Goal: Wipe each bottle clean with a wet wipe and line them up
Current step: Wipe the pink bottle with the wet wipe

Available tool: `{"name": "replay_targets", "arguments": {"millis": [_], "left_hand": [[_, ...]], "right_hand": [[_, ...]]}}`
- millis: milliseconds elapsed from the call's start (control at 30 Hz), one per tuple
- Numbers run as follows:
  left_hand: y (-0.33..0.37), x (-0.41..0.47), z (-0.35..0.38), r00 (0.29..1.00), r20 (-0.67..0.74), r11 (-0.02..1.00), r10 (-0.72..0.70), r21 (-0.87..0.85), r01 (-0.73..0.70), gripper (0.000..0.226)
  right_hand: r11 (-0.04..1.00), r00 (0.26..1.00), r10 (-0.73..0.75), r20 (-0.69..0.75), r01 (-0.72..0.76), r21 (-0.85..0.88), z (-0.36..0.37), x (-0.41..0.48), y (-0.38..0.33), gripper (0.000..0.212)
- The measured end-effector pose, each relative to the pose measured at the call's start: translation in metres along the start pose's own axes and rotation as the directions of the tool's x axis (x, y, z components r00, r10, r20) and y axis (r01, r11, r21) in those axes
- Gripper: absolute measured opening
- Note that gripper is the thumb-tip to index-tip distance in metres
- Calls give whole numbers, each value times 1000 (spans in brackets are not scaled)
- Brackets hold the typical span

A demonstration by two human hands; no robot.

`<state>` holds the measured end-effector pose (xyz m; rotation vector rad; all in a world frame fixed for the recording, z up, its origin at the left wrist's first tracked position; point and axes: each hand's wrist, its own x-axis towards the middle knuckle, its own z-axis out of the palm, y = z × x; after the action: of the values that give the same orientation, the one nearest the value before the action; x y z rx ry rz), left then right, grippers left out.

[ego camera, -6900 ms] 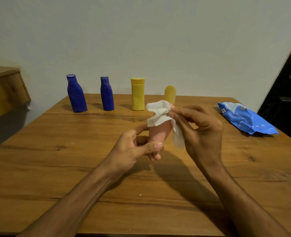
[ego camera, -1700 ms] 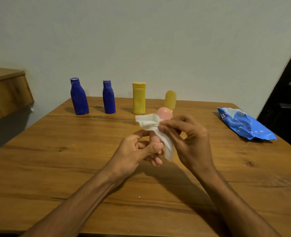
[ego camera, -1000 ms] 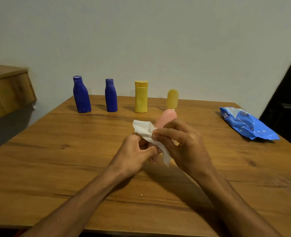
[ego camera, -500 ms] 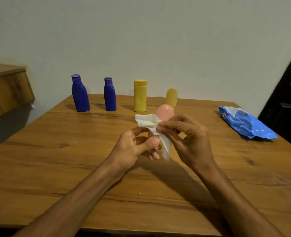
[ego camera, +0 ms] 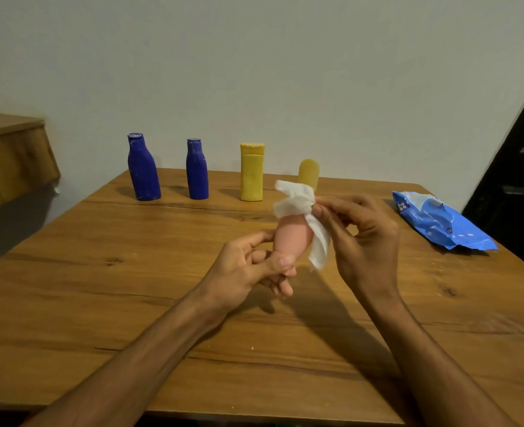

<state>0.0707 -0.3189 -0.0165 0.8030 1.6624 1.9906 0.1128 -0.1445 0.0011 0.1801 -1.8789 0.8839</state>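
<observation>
My left hand (ego camera: 248, 269) grips the lower end of a small pink bottle (ego camera: 293, 237), held upright above the middle of the wooden table (ego camera: 100, 288). My right hand (ego camera: 359, 238) pinches a white wet wipe (ego camera: 297, 200) against the top of that bottle; a tail of the wipe hangs down its right side. Along the table's far edge stand two blue bottles (ego camera: 143, 169) (ego camera: 196, 171), a yellow bottle (ego camera: 251, 174) and a smaller rounded yellow bottle (ego camera: 308, 172), partly hidden behind the wipe.
A blue pack of wet wipes (ego camera: 439, 224) lies at the table's right side, opened at the top. A wooden ledge (ego camera: 11, 155) juts out at the left. A dark doorway (ego camera: 519, 167) is at the right.
The wipe has moved up from the bottle's middle and now covers its top, which showed bare half a second ago. My left hand keeps its hold on the lower end.
</observation>
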Motion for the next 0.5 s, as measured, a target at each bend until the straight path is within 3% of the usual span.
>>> {"name": "replay_targets", "arguments": {"millis": [100, 267, 433, 500], "left_hand": [[-2, -2, -1, 1000, 24, 997, -17, 77, 15, 52], [0, 1, -1, 998, -52, 998, 40, 54, -37, 48], [-5, 1, 0, 999, -21, 996, 26, 88, -24, 56], [-5, 1, 0, 999, -26, 994, 32, 106, -29, 59]], "right_hand": [[1000, 999, 14, -45, -15, -17, -1, 1, 2, 17], [999, 984, -40, 175, 42, -8, 3, -1, 1, 23], [998, 1000, -27, -3, 27, -62, 1, 0, 2, 20], [998, 999, -24, 23, 26, -62, 2, -1, 2, 20]]}}
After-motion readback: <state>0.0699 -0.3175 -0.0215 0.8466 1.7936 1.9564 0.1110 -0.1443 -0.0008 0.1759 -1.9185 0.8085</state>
